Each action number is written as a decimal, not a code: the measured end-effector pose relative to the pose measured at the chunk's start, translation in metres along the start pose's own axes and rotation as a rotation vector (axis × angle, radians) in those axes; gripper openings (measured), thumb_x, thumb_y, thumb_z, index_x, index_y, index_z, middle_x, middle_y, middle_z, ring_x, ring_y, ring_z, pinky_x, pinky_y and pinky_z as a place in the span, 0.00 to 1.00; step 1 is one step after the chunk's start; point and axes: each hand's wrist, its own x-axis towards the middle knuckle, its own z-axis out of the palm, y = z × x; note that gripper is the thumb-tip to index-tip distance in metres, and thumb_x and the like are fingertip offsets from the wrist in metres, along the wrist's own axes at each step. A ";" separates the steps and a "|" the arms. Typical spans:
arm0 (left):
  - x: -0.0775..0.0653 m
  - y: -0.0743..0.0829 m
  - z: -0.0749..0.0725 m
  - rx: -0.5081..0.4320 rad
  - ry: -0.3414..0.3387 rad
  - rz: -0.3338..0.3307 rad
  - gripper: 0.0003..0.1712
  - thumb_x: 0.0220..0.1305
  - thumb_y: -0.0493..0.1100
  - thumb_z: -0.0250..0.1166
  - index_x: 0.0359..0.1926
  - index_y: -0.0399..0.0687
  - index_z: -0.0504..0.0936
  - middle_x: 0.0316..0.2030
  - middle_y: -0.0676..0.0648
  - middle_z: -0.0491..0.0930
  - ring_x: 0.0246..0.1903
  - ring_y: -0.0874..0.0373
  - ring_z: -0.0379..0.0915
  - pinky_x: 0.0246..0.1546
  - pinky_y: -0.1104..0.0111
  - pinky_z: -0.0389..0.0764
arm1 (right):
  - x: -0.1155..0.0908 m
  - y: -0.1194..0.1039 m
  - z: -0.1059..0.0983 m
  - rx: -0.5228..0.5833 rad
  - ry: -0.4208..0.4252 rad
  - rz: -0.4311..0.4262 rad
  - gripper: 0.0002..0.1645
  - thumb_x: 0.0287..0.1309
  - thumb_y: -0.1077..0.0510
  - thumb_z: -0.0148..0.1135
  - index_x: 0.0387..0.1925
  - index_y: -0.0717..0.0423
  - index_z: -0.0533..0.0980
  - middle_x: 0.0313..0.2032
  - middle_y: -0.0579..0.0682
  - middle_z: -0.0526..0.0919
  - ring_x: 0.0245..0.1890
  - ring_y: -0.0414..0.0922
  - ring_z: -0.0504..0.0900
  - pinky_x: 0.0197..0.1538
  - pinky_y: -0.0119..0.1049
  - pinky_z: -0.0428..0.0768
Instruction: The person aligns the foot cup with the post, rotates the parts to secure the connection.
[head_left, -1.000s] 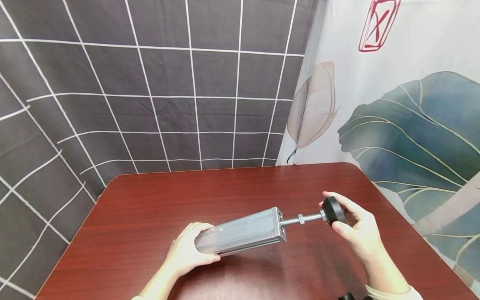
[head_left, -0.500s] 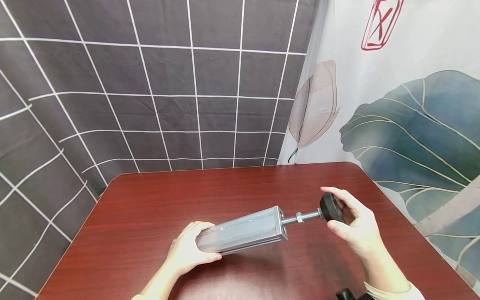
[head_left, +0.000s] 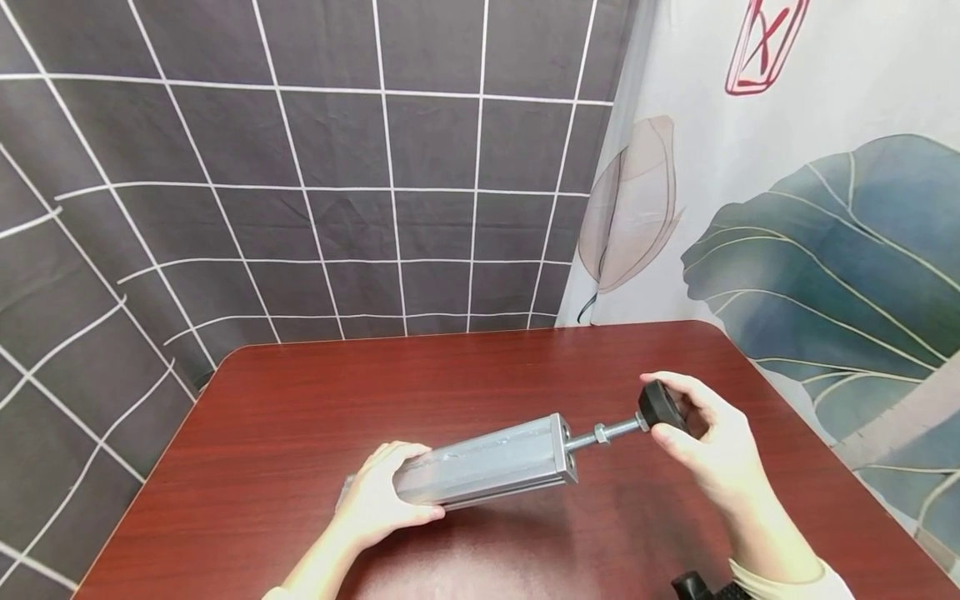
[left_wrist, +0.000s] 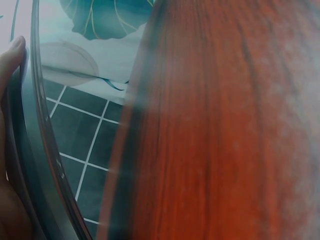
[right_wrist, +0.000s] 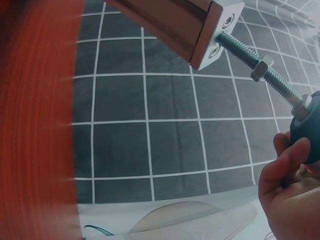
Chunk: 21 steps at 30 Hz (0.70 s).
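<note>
A silver aluminium profile lies slanted over the table in the head view, its end plate toward the right. My left hand grips its left end, thumb along the near side and fingers over the top. From the end plate a threaded rod sticks out, carrying a hex nut. At the rod's tip sits a black levelling foot, which my right hand pinches between thumb and fingers. The right wrist view shows the rod and two screws in the end plate.
The reddish-brown wooden table extends behind and around the profile. A grey curtain with white grid lines hangs at the back, and a white leaf-patterned cloth at the right. A black object shows beside the right sleeve.
The black foot and my right hand have shifted slightly up and left, a little closer to the end plate. The right thumb has moved up along the foot. My left hand stays on the profile.
</note>
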 end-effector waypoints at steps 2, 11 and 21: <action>0.000 0.000 0.000 0.000 -0.001 0.001 0.38 0.25 0.56 0.80 0.45 0.59 0.80 0.41 0.65 0.76 0.44 0.65 0.71 0.43 0.65 0.72 | 0.001 -0.003 0.000 -0.060 0.008 0.025 0.29 0.40 0.78 0.60 0.49 0.62 0.76 0.32 0.46 0.79 0.28 0.39 0.75 0.28 0.26 0.71; 0.002 0.005 -0.001 0.032 -0.015 -0.010 0.37 0.27 0.58 0.80 0.45 0.60 0.79 0.41 0.66 0.75 0.43 0.64 0.70 0.43 0.65 0.71 | 0.003 -0.011 -0.003 -0.273 -0.013 0.113 0.23 0.47 0.72 0.62 0.45 0.52 0.76 0.29 0.42 0.75 0.25 0.37 0.72 0.26 0.29 0.68; 0.002 0.006 0.003 0.046 0.005 0.023 0.37 0.27 0.58 0.79 0.45 0.57 0.79 0.40 0.64 0.75 0.42 0.65 0.70 0.44 0.62 0.69 | 0.005 -0.022 -0.005 -0.650 -0.116 0.371 0.14 0.59 0.49 0.59 0.41 0.51 0.73 0.26 0.43 0.75 0.27 0.39 0.70 0.30 0.34 0.67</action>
